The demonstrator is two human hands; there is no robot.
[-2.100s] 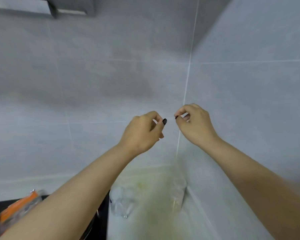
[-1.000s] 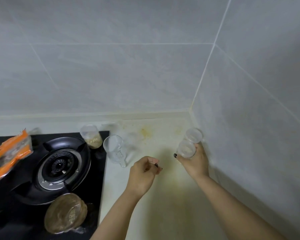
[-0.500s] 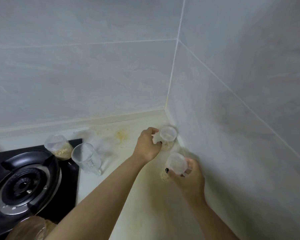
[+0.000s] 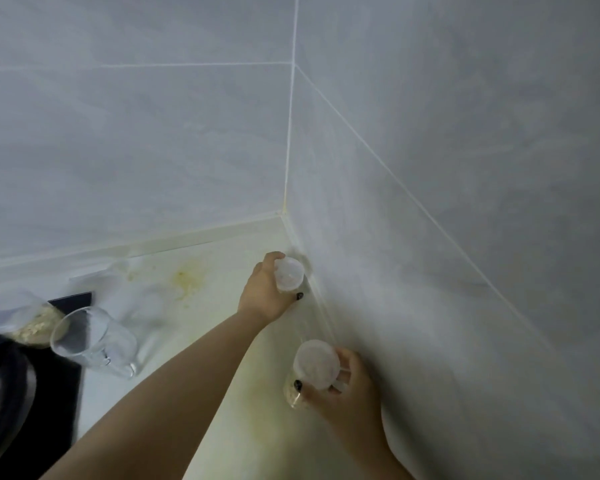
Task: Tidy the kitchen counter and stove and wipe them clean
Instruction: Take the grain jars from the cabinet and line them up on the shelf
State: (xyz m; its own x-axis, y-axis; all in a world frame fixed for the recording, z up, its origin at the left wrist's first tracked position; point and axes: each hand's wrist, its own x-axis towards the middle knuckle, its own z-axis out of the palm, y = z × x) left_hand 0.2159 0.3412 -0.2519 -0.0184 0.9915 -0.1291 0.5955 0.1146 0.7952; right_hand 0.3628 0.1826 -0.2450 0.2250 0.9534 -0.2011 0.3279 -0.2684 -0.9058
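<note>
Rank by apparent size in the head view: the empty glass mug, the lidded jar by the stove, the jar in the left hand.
1. glass mug
2. jar by the stove, partly cropped, so unsure
3. jar in the left hand, farthest away

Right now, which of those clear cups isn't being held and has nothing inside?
The empty glass cup at the stove's edge; neither hand touches it, while its lidded neighbour holds grain.

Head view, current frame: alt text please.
Each hand grips a small clear jar by the tiled corner: left hand on the far jar, right hand on the near jar. A stained counter lies below.
</note>
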